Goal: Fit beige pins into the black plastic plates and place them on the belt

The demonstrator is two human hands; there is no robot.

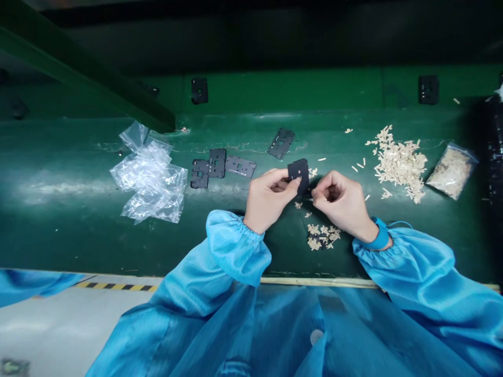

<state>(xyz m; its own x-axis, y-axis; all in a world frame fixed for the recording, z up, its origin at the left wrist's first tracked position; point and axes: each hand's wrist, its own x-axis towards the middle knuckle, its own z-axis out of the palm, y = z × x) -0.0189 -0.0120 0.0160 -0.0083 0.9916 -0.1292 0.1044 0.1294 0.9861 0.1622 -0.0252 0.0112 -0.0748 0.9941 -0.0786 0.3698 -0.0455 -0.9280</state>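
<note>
The left hand (269, 198) is pinching a perforated black plate (297, 172); beside those fingers, the right hand (342, 203) is pinching closed, contents unclear.

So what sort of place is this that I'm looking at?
Probably a factory workbench: similar black plates and a heap of loose beige pieces lie on a green worktop, and the person wears a blue smock and wristband.
</note>
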